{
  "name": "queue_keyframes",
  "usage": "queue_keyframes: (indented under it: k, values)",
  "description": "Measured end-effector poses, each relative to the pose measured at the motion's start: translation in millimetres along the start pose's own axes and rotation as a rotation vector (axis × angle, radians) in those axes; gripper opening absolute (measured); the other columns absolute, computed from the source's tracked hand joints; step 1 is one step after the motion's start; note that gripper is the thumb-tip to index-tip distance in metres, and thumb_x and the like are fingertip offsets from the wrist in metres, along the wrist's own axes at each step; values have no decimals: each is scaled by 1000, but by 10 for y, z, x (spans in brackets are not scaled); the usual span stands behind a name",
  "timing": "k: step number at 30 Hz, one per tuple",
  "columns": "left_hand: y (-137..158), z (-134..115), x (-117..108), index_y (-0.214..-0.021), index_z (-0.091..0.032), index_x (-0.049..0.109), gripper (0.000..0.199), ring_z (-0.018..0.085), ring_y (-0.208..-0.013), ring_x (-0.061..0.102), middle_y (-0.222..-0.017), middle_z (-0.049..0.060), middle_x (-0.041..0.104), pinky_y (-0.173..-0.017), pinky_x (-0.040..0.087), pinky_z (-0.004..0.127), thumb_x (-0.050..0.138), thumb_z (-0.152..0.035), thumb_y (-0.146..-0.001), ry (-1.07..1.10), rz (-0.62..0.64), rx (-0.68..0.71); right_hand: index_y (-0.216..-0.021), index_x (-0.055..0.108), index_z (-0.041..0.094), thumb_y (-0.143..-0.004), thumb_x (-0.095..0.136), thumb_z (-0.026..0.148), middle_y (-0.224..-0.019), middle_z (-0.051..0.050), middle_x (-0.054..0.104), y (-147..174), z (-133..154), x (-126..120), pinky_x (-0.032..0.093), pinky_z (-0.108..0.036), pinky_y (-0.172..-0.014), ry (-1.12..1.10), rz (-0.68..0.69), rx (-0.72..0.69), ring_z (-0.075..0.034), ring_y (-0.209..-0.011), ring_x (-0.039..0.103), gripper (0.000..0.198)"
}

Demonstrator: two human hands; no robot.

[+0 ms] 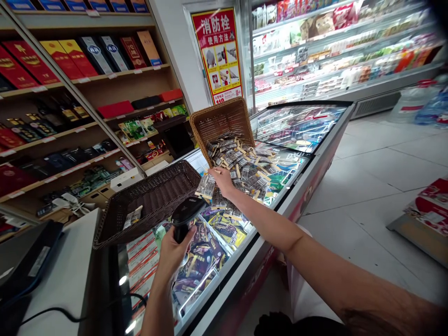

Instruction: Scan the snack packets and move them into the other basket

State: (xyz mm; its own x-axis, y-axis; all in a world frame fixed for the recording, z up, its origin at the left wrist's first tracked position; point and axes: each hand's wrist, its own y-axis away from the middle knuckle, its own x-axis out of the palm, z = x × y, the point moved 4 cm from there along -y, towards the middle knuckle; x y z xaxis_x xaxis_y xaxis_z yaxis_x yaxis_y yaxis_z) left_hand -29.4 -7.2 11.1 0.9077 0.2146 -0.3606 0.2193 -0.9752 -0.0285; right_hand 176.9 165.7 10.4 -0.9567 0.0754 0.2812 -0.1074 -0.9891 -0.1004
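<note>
A black handheld barcode scanner [189, 210] is gripped by its handle in my left hand [172, 249], above the glass top of a chest freezer. My right hand [223, 182] pinches a small clear packet [206, 186] with a printed label, just left of a heap of similar packets [247, 170]. That heap spills out of a tan wicker basket [224, 116], tipped on its side towards me. To the left sits a dark brown woven basket [154, 191] with a single packet [133, 217] lying inside. What the packets contain is too small to make out.
Purple and yellow bags [201, 252] show through the freezer glass. At left stand a white counter [75, 261] with a black device [33, 266] and cable, and shelves of boxes and bottles. A lit display fridge [336, 51] is behind; a low platform [423, 238] holds red boxes at right.
</note>
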Motion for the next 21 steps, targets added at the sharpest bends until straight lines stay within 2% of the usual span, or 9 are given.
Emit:
queue_keyframes:
  k: [9, 15, 21]
  values:
    - [-1, 27, 15, -80, -18, 62, 53, 9, -45, 37, -49, -7, 47, -43, 31, 22, 83, -62, -63, -38, 29, 23, -76, 60, 26, -86, 66, 37, -57, 5, 29, 46, 58, 2, 30, -28, -50, -28, -10, 11, -13, -55, 25, 17]
    - [4, 40, 12, -78, -18, 61, 54, 9, -44, 37, -48, -7, 46, -44, 31, 23, 81, -66, -65, -51, 33, 21, -78, 62, 26, -87, 67, 37, -55, 6, 27, 18, 33, 2, 29, -29, -51, -24, -4, 35, -13, -54, 24, 15]
    - [-26, 80, 5, -85, -17, 63, 56, 11, -47, 41, -50, -6, 48, -46, 34, 24, 78, -68, -67, -98, 67, 16, -79, 62, 25, -88, 67, 35, -56, 6, 26, 23, 38, -5, 28, -28, -51, -48, 1, 42, -12, -53, 24, 14]
